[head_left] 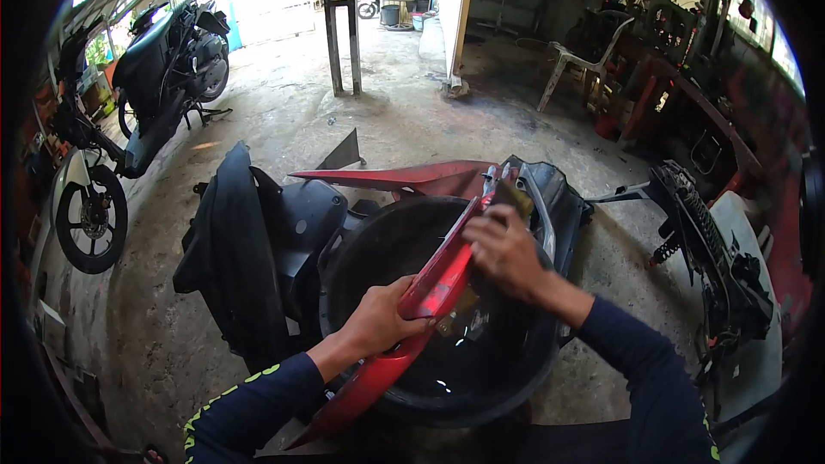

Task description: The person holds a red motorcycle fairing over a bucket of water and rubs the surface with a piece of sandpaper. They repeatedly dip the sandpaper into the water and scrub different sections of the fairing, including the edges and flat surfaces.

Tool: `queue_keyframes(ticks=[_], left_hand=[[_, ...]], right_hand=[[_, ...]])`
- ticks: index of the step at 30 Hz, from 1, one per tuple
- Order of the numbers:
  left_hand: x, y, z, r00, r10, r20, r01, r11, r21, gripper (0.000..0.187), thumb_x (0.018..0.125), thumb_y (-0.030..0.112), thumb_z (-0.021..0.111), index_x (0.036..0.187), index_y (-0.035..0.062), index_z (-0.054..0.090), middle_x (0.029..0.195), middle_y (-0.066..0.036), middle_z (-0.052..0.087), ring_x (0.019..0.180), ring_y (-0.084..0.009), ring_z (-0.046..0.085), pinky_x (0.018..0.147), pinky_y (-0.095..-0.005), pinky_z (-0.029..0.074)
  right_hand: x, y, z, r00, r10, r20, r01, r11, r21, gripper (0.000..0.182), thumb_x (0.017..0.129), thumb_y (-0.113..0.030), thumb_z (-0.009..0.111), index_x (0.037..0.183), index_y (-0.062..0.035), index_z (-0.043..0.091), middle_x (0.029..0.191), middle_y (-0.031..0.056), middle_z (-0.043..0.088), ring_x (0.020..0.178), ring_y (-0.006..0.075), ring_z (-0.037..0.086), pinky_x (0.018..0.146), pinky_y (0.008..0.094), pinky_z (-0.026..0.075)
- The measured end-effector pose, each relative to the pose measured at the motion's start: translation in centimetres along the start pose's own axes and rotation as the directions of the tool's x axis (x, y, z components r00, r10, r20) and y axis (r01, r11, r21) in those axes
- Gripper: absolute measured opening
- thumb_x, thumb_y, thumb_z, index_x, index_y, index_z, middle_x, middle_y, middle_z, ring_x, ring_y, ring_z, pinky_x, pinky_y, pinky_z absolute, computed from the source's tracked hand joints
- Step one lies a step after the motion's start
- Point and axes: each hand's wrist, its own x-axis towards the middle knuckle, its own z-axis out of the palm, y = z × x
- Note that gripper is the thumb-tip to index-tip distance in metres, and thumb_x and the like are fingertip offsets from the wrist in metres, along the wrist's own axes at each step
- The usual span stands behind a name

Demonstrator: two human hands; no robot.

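My left hand is wrapped round the edge of a long red motorcycle body panel, which slants across a round black tub. Dull, scuffed patches show on the panel's red paint. Close to its upper end is my right hand, fingers curled and slightly blurred, closed on a brownish-yellow sheet-like piece whose kind I cannot make out. Water with bright reflections seems to lie in the tub below. Another red panel rests across the tub's far side.
Black plastic body panels lean left of the tub, and a dark cover lies at its far right. A partly stripped motorcycle stands left. Motorcycle parts are at right, a white chair behind, and metal posts ahead.
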Motion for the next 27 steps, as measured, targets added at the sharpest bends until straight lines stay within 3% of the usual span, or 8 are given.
queue_keyframes(ticks=[4, 7, 12, 13, 16, 21, 25, 27], left_hand=[[-0.2, 0.3, -0.2, 1.0, 0.002, 0.007, -0.002, 1.0, 0.017, 0.071, 0.081, 0.025, 0.087, 0.139, -0.0037, 0.058, 0.108, -0.027, 0.074, 0.102, -0.0376, 0.075, 0.091, -0.0408, 0.057], [-0.1, 0.0, -0.2, 1.0, -0.008, 0.007, 0.008, 1.0, -0.01, 0.071, 0.081, 0.026, 0.087, 0.139, -0.0032, 0.059, 0.108, -0.027, 0.074, 0.101, -0.0372, 0.075, 0.09, -0.0403, 0.058], [-0.3, 0.3, -0.4, 0.999, -0.03, 0.034, 0.028, 0.999, 0.041, 0.069, 0.081, 0.026, 0.088, 0.137, -0.0024, 0.06, 0.108, -0.026, 0.074, 0.101, -0.0349, 0.076, 0.09, -0.0396, 0.058], [-0.3, 0.1, -0.1, 1.0, -0.022, 0.001, 0.022, 1.0, -0.003, 0.064, 0.082, 0.025, 0.089, 0.133, -0.0033, 0.063, 0.104, -0.018, 0.076, 0.096, -0.019, 0.074, 0.09, -0.0355, 0.058], [0.1, 0.1, -0.3, 1.0, 0.006, -0.013, -0.007, 1.0, -0.007, 0.068, 0.081, 0.027, 0.088, 0.136, -0.0027, 0.061, 0.106, -0.025, 0.075, 0.1, -0.033, 0.077, 0.089, -0.0394, 0.058], [0.3, -0.1, -0.6, 1.0, -0.014, 0.01, 0.014, 1.0, -0.026, 0.066, 0.083, 0.027, 0.087, 0.135, -0.0026, 0.061, 0.107, -0.023, 0.075, 0.1, -0.0301, 0.077, 0.091, -0.0389, 0.058], [0.2, -0.1, -0.6, 1.0, -0.004, 0.015, 0.004, 1.0, -0.021, 0.064, 0.083, 0.027, 0.087, 0.134, -0.0024, 0.061, 0.107, -0.022, 0.076, 0.1, -0.0282, 0.076, 0.091, -0.0387, 0.057], [0.2, 0.1, -0.9, 0.999, -0.022, 0.026, 0.022, 1.0, -0.015, 0.064, 0.084, 0.027, 0.087, 0.135, -0.0023, 0.061, 0.107, -0.022, 0.076, 0.1, -0.0281, 0.076, 0.091, -0.0383, 0.057]], right_hand=[[-0.5, -2.2, -0.3, 0.987, -0.15, 0.062, 0.135, 0.971, 0.197, 0.027, 0.085, -0.013, 0.072, 0.112, -0.0099, 0.074, 0.119, 0.0059, 0.07, 0.118, 0.0317, 0.057, 0.104, 0.0466, 0.049], [1.1, 3.9, -0.3, 0.999, 0.002, 0.05, -0.005, 0.998, 0.065, 0.025, 0.085, -0.013, 0.072, 0.11, -0.0097, 0.074, 0.118, 0.0054, 0.07, 0.119, 0.0317, 0.057, 0.105, 0.0465, 0.049], [-0.2, -3.3, 0.1, 0.989, -0.144, 0.019, 0.139, 0.975, 0.171, 0.028, 0.079, -0.013, 0.077, 0.107, -0.01, 0.074, 0.115, 0.0053, 0.071, 0.117, 0.0317, 0.057, 0.102, 0.0457, 0.051], [0.1, -2.1, 0.1, 0.994, -0.109, 0.026, 0.103, 0.982, 0.161, 0.027, 0.08, -0.012, 0.076, 0.107, -0.0095, 0.074, 0.115, 0.0052, 0.071, 0.117, 0.0317, 0.057, 0.102, 0.0456, 0.051], [2.0, 3.3, 0.1, 1.0, -0.017, 0.01, 0.016, 0.996, 0.092, 0.021, 0.087, -0.01, 0.072, 0.107, -0.008, 0.073, 0.114, 0.0053, 0.071, 0.115, 0.032, 0.057, 0.101, 0.0447, 0.05], [0.7, -1.6, 0.4, 0.985, -0.15, 0.087, 0.135, 0.979, 0.155, 0.021, 0.091, -0.017, 0.07, 0.11, -0.0085, 0.073, 0.12, 0.0057, 0.071, 0.118, 0.0324, 0.057, 0.105, 0.043, 0.049], [1.8, 3.2, -1.1, 0.974, -0.033, 0.226, -0.012, 0.981, 0.194, 0.032, 0.09, -0.021, 0.07, 0.118, -0.0071, 0.073, 0.124, 0.0054, 0.071, 0.126, 0.0309, 0.055, 0.109, 0.0431, 0.047], [2.3, 3.4, -2.3, 0.968, -0.093, 0.231, 0.037, 0.971, 0.237, 0.032, 0.09, -0.021, 0.07, 0.119, -0.0071, 0.073, 0.125, 0.0057, 0.07, 0.129, 0.0311, 0.054, 0.111, 0.043, 0.047]])
